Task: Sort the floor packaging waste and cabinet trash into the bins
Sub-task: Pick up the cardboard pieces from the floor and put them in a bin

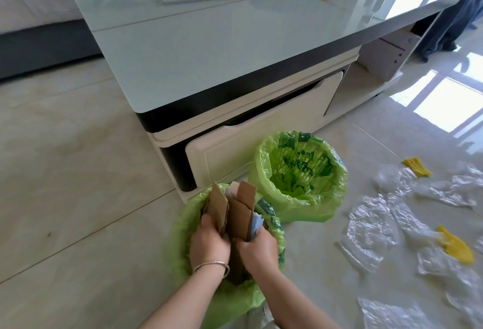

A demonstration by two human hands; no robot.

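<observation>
The near bin (183, 245) is crammed with upright cardboard (236, 213), and both hands fill what is left of its mouth. The far bin (298, 172) stands open, its mouth free from above, touching the near one. Behind them the drawer front (261, 132) and the surface (209, 49) overhang close. Plastic wrap (371, 226) litters the floor to the right; the floor (65, 172) to the left lies bare.

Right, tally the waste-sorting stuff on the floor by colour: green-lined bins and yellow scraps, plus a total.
Green-lined bins: 2, the near bin with cardboard pushed in by both hands, left hand and right hand, and the far bin.
Yellow scraps: 2, one further off, one nearer.
Total: 4
</observation>
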